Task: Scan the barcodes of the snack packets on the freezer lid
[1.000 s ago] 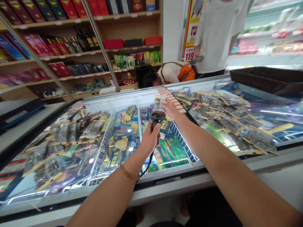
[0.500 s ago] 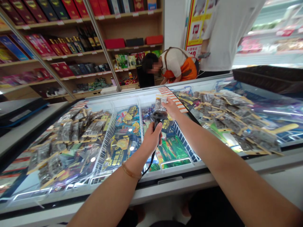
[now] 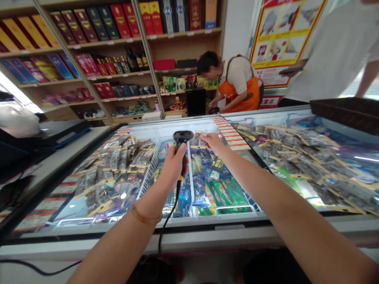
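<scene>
My left hand is closed round the handle of a black barcode scanner, whose cord hangs down over the freezer's front edge. To its right, my right hand pinches a small clear packet with dark contents and a tan edge. Both hands are above the glass-topped chest freezer. Below them show blue and green snack bags between white wire dividers.
Piles of similar packets lie left and right on the freezer. Beyond it, a person in an orange apron bends down, and another in white stands at right. A dark tray rests at the far right. Shelves of boxes line the back.
The view has shifted. My left hand with the scanner has moved left, away from the packet, which my right hand still holds. The apron wearer's hands now show.
</scene>
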Motion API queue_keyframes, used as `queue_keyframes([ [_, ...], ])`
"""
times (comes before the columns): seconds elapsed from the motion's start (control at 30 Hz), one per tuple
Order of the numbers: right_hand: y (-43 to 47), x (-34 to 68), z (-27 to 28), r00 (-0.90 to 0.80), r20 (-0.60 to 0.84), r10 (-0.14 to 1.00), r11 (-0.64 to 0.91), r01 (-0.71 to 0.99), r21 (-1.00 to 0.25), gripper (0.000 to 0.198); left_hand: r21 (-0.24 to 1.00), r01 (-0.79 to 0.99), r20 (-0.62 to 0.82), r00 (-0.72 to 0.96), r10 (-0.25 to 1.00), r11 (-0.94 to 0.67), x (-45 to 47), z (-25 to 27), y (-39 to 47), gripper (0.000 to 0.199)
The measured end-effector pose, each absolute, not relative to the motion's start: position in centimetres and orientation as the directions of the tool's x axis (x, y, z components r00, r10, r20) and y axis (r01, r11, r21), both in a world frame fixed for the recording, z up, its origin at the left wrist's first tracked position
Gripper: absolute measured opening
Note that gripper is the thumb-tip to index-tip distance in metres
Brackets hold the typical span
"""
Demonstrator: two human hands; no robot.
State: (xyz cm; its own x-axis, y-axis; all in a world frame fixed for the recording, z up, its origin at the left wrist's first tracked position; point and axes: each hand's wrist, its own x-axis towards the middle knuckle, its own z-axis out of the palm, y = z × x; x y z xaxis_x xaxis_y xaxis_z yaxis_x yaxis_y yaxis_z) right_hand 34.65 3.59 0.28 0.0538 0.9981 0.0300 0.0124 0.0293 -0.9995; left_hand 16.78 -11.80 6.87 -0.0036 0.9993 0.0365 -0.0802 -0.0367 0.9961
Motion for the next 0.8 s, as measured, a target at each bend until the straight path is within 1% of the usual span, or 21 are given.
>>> queue_keyframes([
  [0.1,3.3,28.6,1.9,-0.043,-0.059,0.997,-0.063,-0.098,-0.993,0.035,0.996,-0.061,0.058,-0.115,0.992,-0.066,11.9,7.7,-12.7,0.045],
  [0.2,3.3,22.2,3.2,-0.125,-0.062,0.99,-0.077,-0.118,-0.99,0.035,0.998,-0.05,0.028,-0.248,0.968,-0.041,7.6,8.2,-14.0,0.044],
  [0.33,3.3,15.2,4.3,-0.198,-0.055,0.979,-0.066,-0.051,-0.997,0.034,0.998,-0.065,-0.008,-0.364,0.931,-0.016,3.6,8.7,-15.9,0.042],
  [0.4,3.2,12.8,4.4,-0.225,-0.081,0.971,-0.083,-0.003,-0.997,0.034,0.998,-0.065,-0.009,-0.392,0.92,-0.018,2.3,8.7,-16.6,0.043],
  [0.47,3.2,11.5,4.3,-0.209,-0.091,0.974,-0.083,0.046,-0.995,0.032,0.998,-0.056,-0.004,-0.398,0.917,-0.02,1.6,8.7,-17.1,0.043],
  [0.6,4.0,12.7,3.3,-0.114,-0.006,0.994,0.004,0.089,-0.996,0.036,0.998,-0.056,-0.01,-0.383,0.924,-0.013,1.5,8.4,-17.1,0.044],
  [0.7,5.0,17.1,2.3,-0.075,0.057,0.995,0.068,0.139,-0.988,0.025,0.996,-0.082,-0.011,-0.344,0.939,-0.018,3.0,7.9,-16.4,0.045],
  [0.8,5.4,24.0,1.7,0.001,0.095,0.996,0.092,0.235,-0.968,0.017,0.994,-0.108,-0.02,-0.256,0.967,-0.009,6.1,7.1,-15.3,0.048],
])
